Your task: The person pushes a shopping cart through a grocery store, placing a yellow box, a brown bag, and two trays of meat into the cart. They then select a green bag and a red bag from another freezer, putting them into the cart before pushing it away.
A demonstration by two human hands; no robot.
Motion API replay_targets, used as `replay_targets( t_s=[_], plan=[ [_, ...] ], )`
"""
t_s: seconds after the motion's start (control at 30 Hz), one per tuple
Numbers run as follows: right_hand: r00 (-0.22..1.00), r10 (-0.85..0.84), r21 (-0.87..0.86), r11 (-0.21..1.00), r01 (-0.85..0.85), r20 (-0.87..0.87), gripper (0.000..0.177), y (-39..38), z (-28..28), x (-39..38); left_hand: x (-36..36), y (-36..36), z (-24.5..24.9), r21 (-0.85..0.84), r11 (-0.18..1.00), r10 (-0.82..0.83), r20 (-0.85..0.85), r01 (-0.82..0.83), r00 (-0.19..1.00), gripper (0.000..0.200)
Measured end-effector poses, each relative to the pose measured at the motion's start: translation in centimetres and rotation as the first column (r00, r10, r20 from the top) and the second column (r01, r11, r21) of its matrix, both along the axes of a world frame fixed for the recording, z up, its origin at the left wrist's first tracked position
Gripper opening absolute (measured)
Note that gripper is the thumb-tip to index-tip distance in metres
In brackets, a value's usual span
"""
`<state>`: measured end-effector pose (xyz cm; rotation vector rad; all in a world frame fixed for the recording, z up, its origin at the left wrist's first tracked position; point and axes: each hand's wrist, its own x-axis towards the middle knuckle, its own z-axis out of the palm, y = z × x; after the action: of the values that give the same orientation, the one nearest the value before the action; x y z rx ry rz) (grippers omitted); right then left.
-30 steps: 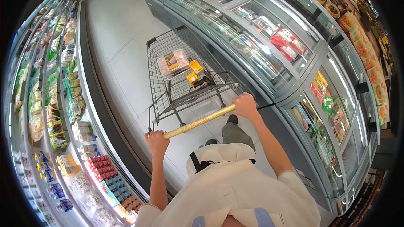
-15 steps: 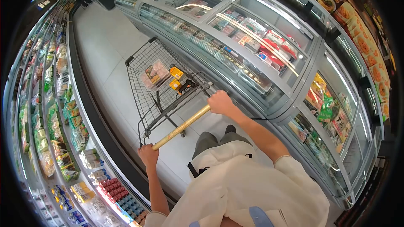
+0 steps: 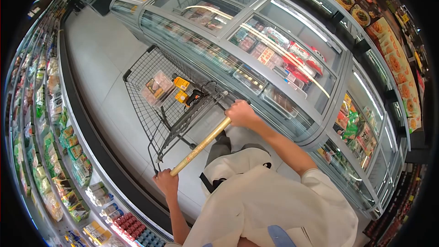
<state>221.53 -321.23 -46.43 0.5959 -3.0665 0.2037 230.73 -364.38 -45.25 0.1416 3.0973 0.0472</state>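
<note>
My left hand (image 3: 165, 183) grips the near end of the yellow handle bar (image 3: 201, 145) of a wire shopping cart (image 3: 151, 110). My right hand (image 3: 241, 113) grips the bar's far end, close to the glass freezer chest. In the cart lie a clear tray of packed meat (image 3: 156, 88), two small yellow boxes (image 3: 181, 83) and a dark item with a cable beside them. The cart points up the aisle, angled to the left.
A long row of glass-lidded freezer chests (image 3: 292, 64) full of frozen packs runs along the right. Open chilled shelves (image 3: 55, 123) with packaged food and bottles line the left. A grey tiled aisle (image 3: 96, 64) stretches ahead between them.
The view has swung left and the cart has turned with it. The handle bar now slants more steeply, my left hand lower and nearer, my right hand closer to the freezer.
</note>
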Motion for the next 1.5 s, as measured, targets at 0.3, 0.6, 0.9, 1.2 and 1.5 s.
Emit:
replay_targets(
  t_s=[0.3,0.6,0.9,1.2,1.5],
  plan=[
    [0.998,0.003,0.003,1.000,-0.003,-0.068,0.005,-2.8,2.3,-2.9,-3.0,-3.6,1.3,0.088,0.995,-0.039,0.045,0.035,0.998,0.017],
    [0.996,-0.008,-0.002,1.000,0.007,-0.093,0.008,-5.1,3.0,-4.1,-4.0,-6.0,1.1,0.092,0.996,-0.006,0.026,0.004,1.000,0.017],
    [0.989,0.021,-0.065,0.997,-0.031,-0.149,0.009,-6.3,3.3,-4.6,-4.7,-7.3,1.2,0.055,0.998,0.005,0.048,-0.007,0.999,0.015],
    [0.999,0.031,-0.039,0.999,-0.033,-0.044,0.009,-7.5,5.2,-4.1,-4.1,-8.5,1.4,0.102,0.995,-0.006,0.011,0.005,1.000,0.014],
    [0.997,0.058,0.000,0.998,-0.058,-0.058,0.009,-11.8,6.9,-2.5,-2.3,-12.7,2.3,0.130,0.991,0.009,0.004,-0.010,1.000,0.012]
  ],
)
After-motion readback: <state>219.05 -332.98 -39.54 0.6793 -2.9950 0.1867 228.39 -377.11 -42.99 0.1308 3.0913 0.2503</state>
